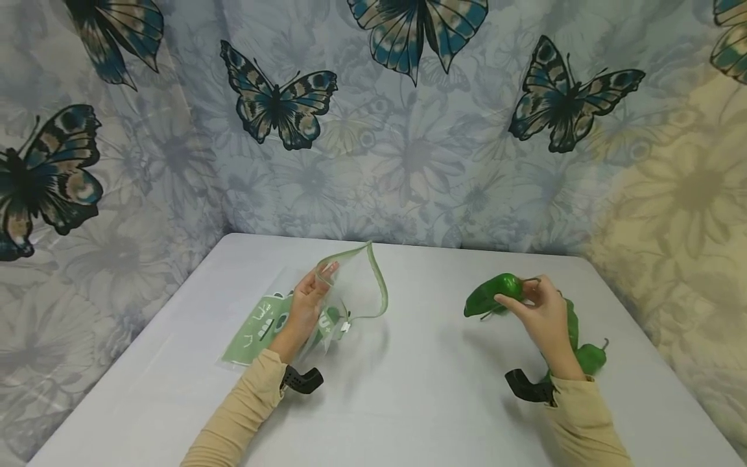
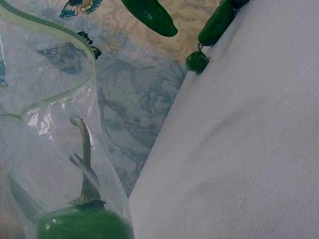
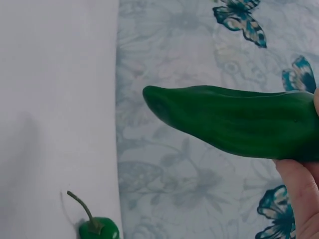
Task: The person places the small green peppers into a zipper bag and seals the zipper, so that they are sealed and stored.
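Observation:
My left hand (image 1: 306,305) grips a clear plastic zip bag (image 1: 383,285) by its green-edged mouth, which gapes toward the right. A green pepper (image 2: 84,224) with a long stem lies inside the bag, seen through the film in the left wrist view. On the right, my right hand (image 1: 543,318) pinches another green pepper (image 1: 487,296) near its stem end, raised above the table. Its tapered tip points left, and the whole lower length of this pepper (image 3: 224,122) shows in the right wrist view.
Beside and partly behind the right forearm lie more green peppers (image 1: 591,358) on the white table (image 1: 408,402). Green printed packaging (image 1: 257,334) lies under the left hand. A butterfly-patterned cloth (image 1: 408,162) hangs behind the table. Black camera mounts (image 1: 303,381) sit on both wrists.

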`<action>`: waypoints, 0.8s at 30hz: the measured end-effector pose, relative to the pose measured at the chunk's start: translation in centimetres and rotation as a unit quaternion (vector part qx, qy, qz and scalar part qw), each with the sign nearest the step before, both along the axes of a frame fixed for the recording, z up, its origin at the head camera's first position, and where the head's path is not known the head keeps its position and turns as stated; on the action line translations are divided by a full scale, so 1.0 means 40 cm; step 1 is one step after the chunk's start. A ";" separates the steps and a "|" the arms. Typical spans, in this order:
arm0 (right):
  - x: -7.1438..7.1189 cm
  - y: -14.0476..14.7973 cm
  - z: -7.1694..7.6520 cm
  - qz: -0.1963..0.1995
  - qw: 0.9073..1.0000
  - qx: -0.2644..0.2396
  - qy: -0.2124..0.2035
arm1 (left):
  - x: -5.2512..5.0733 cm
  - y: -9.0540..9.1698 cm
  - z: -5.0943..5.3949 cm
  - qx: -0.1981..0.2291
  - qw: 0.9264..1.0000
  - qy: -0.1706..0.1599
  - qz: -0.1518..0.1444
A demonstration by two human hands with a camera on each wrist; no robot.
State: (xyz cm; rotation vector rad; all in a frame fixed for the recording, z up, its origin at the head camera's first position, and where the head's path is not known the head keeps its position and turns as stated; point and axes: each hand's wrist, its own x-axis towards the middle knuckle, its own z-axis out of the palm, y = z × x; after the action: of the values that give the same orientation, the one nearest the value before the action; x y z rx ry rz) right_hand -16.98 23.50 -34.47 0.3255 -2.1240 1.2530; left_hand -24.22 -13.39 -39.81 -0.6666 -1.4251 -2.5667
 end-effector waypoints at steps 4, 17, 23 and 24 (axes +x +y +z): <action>-0.020 0.010 -0.024 0.004 1.000 0.003 0.018 | -0.001 0.000 -0.006 -0.007 1.000 -0.004 0.004; 0.007 -0.070 0.036 0.015 0.997 -0.013 0.074 | -0.002 0.000 0.001 0.000 1.000 0.000 -0.002; 0.002 -0.094 0.044 0.042 0.995 -0.026 0.087 | -0.002 0.000 0.002 -0.002 1.000 -0.002 0.001; 0.000 -0.097 0.044 0.046 0.995 -0.027 0.090 | -0.002 0.000 0.001 -0.002 1.000 -0.002 0.000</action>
State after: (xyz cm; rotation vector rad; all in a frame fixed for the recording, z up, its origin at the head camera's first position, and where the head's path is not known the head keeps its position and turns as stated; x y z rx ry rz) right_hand -16.97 19.60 -32.71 0.4983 -1.9376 1.2808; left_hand -24.29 -13.40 -39.75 -0.6629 -1.4320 -2.5670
